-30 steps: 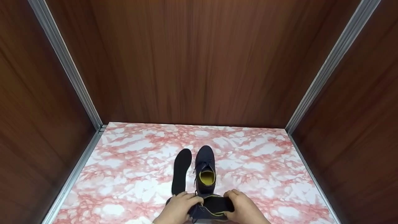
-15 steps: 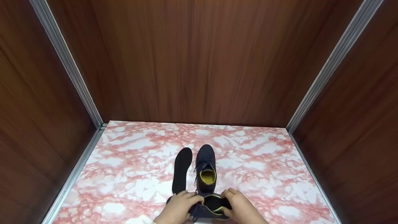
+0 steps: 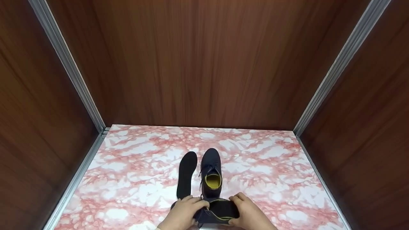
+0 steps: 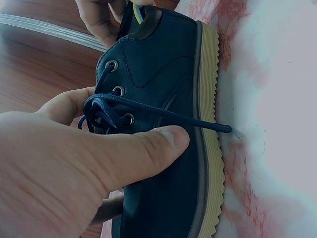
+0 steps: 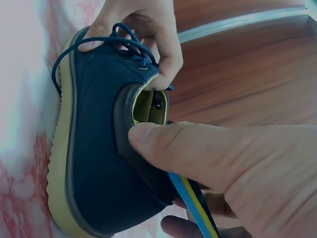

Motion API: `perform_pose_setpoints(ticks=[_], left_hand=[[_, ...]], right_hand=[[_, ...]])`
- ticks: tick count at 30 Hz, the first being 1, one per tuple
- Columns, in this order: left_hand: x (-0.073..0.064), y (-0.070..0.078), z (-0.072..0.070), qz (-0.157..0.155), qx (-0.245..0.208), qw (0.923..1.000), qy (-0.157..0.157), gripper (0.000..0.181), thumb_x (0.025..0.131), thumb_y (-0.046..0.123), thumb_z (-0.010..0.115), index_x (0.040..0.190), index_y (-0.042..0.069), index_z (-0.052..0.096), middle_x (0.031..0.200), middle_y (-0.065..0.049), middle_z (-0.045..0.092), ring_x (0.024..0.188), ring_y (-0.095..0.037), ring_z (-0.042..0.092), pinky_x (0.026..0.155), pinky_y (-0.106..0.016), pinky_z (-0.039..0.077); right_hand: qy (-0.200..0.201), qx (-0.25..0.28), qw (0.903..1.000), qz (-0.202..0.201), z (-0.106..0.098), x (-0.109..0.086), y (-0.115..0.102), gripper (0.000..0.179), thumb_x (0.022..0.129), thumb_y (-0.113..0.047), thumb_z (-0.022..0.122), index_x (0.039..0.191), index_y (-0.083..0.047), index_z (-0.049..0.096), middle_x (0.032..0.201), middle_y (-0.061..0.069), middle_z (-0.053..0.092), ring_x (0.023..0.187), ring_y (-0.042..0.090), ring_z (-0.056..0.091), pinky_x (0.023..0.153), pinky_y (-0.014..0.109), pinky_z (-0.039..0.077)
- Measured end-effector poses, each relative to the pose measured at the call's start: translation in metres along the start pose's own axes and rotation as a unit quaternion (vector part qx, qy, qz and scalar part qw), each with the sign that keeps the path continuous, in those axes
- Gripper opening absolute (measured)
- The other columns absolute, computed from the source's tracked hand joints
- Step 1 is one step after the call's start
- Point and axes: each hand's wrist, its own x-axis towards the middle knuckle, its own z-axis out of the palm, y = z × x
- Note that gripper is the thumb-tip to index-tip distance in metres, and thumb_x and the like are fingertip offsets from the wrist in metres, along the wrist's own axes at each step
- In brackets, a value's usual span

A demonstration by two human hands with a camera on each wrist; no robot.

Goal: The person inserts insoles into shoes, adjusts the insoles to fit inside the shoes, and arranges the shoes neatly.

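Note:
A navy lace-up shoe [image 4: 168, 59] with a cream ridged sole lies sideways at the front, toe to the left. My left hand [image 3: 187, 210] grips it over the laces, the thumb [image 4: 163, 141] along its side in the left wrist view. At the heel end, my right hand [image 3: 249, 212] holds a black insole [image 3: 225, 209] that lies partly inside the shoe's opening. In the right wrist view, the insole's blue and yellow edge [image 5: 190, 198] shows below my right thumb, whose tip is at the collar. The insole's front part is hidden inside the shoe.
Just beyond the held shoe stands a matching navy shoe [image 3: 211, 159], toe away, with a yellow lining. Left of it a second black insole [image 3: 187, 174] lies flat on the red-and-white patterned surface [image 3: 134, 179]. Brown wood-grain panels [image 3: 204, 64] rise on three sides.
My right hand edged left with the insole half a second ago and has since moved slightly back right, showing more of the insole. My left hand keeps its grip on the shoe.

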Motion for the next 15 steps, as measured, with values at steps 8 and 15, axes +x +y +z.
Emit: perform_pose_setpoints(ticks=[8, 15], left_hand=[[0.0004, -0.0009, -0.002, 0.003, -0.004, 0.9998, -0.017, 0.071, 0.075, 0.017, 0.098, 0.133, 0.043, 0.068, 0.131, 0.013, 0.074, 0.115, -0.023, 0.071, 0.074, -0.049, 0.063], [0.0016, -0.0017, -0.0007, -0.002, -0.011, 0.9997, -0.023, 0.07, 0.077, 0.017, 0.097, 0.134, 0.044, 0.068, 0.133, 0.013, 0.074, 0.116, -0.023, 0.071, 0.076, -0.05, 0.063]], right_hand=[[0.006, -0.012, 0.9999, 0.002, -0.0059, -0.0043, 0.0012, 0.068, 0.069, -0.024, 0.101, 0.127, -0.002, 0.072, 0.114, 0.002, 0.068, 0.097, 0.018, 0.069, 0.09, 0.043, 0.064], [0.017, -0.016, 0.9997, -0.002, -0.009, -0.0027, -0.0011, 0.059, 0.07, -0.023, 0.1, 0.12, -0.007, 0.073, 0.108, -0.002, 0.068, 0.091, 0.013, 0.068, 0.085, 0.04, 0.065]])
